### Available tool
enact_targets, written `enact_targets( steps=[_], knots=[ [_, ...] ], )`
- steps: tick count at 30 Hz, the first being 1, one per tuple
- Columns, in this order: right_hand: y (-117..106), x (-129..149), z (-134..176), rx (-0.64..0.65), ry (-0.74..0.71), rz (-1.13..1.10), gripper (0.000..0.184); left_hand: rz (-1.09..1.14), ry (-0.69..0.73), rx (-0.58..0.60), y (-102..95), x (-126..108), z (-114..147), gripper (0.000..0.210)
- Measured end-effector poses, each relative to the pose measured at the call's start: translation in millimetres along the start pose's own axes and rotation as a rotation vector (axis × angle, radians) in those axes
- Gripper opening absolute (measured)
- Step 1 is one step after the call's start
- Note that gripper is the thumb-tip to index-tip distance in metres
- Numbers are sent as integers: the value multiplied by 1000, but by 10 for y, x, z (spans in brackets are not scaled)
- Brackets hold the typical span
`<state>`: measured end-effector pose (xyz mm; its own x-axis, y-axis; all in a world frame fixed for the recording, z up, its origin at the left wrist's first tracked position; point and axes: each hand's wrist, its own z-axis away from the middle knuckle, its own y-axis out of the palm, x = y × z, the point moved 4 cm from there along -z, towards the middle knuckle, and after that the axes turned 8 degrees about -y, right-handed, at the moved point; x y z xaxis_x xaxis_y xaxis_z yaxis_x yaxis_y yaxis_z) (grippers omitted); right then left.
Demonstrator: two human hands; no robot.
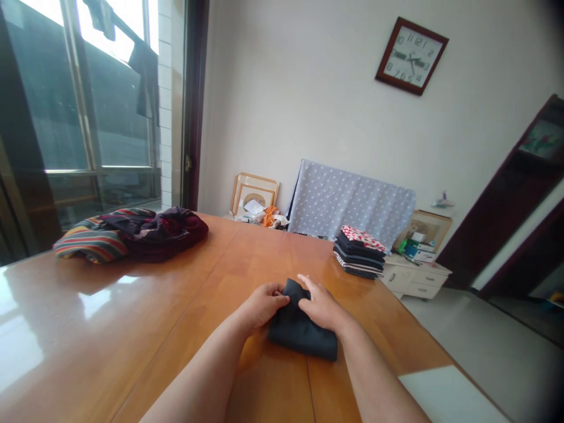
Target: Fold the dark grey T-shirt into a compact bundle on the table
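A dark, folded piece of cloth (302, 332) lies on the wooden table in front of me; its exact kind of garment does not show. My left hand (267, 302) pinches the cloth's far left edge between thumb and fingers. On the far right part of the cloth rests my right hand (321, 302), its thumb and index finger spread apart and its other fingers partly hidden. Beyond it, toward the right edge of the table, stands a stack of folded clothes (359, 252), mostly dark with a red-and-white patterned piece on top.
A loose heap of clothes (150, 232), dark purple and striped, lies at the table's far left. A white sheet (453, 393) is at the near right edge of the wooden table (211, 329). Behind stand a cloth-covered object (348, 197) and a white cabinet (416, 279).
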<state>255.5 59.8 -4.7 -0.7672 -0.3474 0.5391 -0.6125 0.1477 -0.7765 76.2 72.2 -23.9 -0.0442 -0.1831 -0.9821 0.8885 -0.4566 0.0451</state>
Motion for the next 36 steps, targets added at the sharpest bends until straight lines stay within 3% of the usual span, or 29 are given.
enact_targets(
  steps=[3,6,9,12,15,20,23,26,30,36],
  knots=[
    [46,-39,27,42,-20,-204,50,28,29,52,8,-97,57,20],
    [34,-107,81,-51,9,-417,25,34,-3,63,-35,-137,97,19],
    [15,-217,135,-191,83,-584,19,12,-26,117,-57,-127,129,21],
    [20,-281,156,-232,125,-659,20,-62,-30,197,-31,-92,149,32],
    [24,-276,142,-198,124,-660,21,-111,-41,243,10,-56,139,37],
    [10,-181,94,-102,-1,-587,37,-130,-56,245,29,-30,109,36],
    [15,-176,63,-100,-38,-491,34,-127,-65,239,20,-19,115,35],
    [52,-232,28,-127,-43,-442,27,-165,-100,169,-7,17,98,34],
    [83,-377,-2,-202,6,-352,33,-273,-165,12,-47,87,28,34],
    [-98,-676,75,-399,175,-210,39,-287,-171,-76,-53,106,-13,31]
  ],
)
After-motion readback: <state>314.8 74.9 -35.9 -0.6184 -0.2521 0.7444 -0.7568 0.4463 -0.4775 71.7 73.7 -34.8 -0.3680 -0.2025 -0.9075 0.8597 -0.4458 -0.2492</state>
